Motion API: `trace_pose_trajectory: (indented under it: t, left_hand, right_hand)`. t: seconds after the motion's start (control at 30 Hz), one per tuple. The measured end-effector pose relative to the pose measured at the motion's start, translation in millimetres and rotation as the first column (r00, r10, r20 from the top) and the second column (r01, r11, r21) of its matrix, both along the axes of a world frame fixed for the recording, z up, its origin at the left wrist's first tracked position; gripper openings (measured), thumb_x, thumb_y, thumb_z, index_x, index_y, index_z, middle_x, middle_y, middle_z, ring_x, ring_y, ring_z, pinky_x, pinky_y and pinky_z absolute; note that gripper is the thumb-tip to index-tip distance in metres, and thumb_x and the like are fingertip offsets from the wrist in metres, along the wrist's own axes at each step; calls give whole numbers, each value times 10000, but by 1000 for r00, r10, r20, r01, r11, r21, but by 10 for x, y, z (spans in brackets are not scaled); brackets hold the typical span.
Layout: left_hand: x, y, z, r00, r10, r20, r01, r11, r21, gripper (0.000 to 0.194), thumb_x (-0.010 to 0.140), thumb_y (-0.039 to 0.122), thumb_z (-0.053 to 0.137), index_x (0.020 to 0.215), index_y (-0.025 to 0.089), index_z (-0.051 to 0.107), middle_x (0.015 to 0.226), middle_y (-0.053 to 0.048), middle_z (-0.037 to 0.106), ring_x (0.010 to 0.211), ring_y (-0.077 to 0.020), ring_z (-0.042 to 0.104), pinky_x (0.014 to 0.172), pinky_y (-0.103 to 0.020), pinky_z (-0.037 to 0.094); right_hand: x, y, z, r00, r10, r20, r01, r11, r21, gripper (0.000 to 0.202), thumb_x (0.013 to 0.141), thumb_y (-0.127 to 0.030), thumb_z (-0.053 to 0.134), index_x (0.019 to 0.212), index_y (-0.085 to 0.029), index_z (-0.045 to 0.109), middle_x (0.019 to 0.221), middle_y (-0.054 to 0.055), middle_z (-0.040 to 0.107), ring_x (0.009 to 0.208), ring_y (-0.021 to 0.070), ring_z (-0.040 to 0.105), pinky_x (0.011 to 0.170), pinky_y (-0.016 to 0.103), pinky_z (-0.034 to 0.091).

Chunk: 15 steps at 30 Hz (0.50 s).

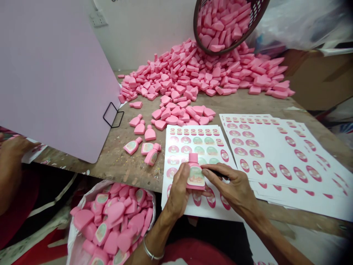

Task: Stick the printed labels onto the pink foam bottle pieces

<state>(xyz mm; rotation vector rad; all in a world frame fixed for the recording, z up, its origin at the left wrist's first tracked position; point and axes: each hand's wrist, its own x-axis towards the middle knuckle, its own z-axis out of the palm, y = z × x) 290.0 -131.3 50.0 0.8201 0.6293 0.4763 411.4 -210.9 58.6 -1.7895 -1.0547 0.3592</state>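
My left hand [178,193] holds a small pink toy bottle [193,158] upright, above a sheet of stickers [172,182]. A pale green sticker [196,175] lies on the bottle's front. The fingers of my right hand [234,186] are closed, with fingertips at the sticker's right edge. A thin black tool [219,173] shows between those fingers; its exact kind is hidden. To the left on the table lie a few bottles with stickers on their fronts [151,156] and some plain pink bottles [150,133].
A heap of plain bottles [176,73] covers the back, below a tipped brown basket [196,27]. More sticker sheets [264,147] lie right. A pink board [55,73] with a black wire stand [113,115] rises left. A white sack [75,235] holds bottles. Another person's hand [13,151] shows far left.
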Motion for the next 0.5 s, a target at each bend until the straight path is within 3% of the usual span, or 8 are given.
trace_pose_trajectory:
  t: [0.1, 0.2, 0.27, 0.37, 0.5]
  left_hand:
    - [-44, 6, 6, 997, -83, 0, 83, 986, 141, 397, 803, 403, 666, 1105, 179, 538, 896, -30, 642, 715, -160, 669, 579, -237, 556]
    - [-75, 10, 23, 992, -126, 21, 121, 981, 153, 356, 828, 370, 637, 1096, 173, 510, 925, -45, 629, 738, -167, 675, 606, -257, 565]
    - [-90, 7, 36, 985, -172, 32, 165, 976, 145, 367, 824, 345, 644, 1111, 173, 495, 918, -41, 624, 713, -158, 676, 612, -256, 561]
    - [-111, -8, 38, 967, -250, 41, 244, 963, 117, 422, 806, 303, 667, 1163, 177, 480, 896, -30, 630, 673, -139, 674, 619, -237, 544]
    - [-124, -42, -1, 987, -155, 48, 155, 988, 6, 448, 870, 410, 577, 1233, 169, 475, 887, -60, 660, 688, -155, 673, 610, -240, 524]
  right_hand:
    - [39, -28, -35, 989, -4, 148, 6, 1000, -14, 234, 838, -404, 591, 909, -227, 728, 813, 58, 710, 734, 197, 624, 681, 337, 502]
    - [96, -20, -60, 941, -126, 313, 142, 990, -26, 343, 791, -458, 634, 1020, -211, 698, 909, 97, 708, 863, 264, 627, 805, 429, 483]
    - [119, 31, -61, 963, -147, 224, 162, 986, -49, 482, 739, -494, 676, 1132, -216, 643, 1060, 103, 686, 942, 275, 628, 822, 425, 496]
    - [116, 133, -48, 995, -97, -36, 94, 991, -92, 575, 704, -518, 692, 1190, -229, 584, 1191, 90, 638, 1018, 262, 627, 835, 385, 517]
    - [51, 108, -41, 988, -39, -147, 15, 987, -162, 694, 651, -520, 735, 1255, -254, 521, 1278, 104, 583, 1104, 290, 598, 872, 408, 512]
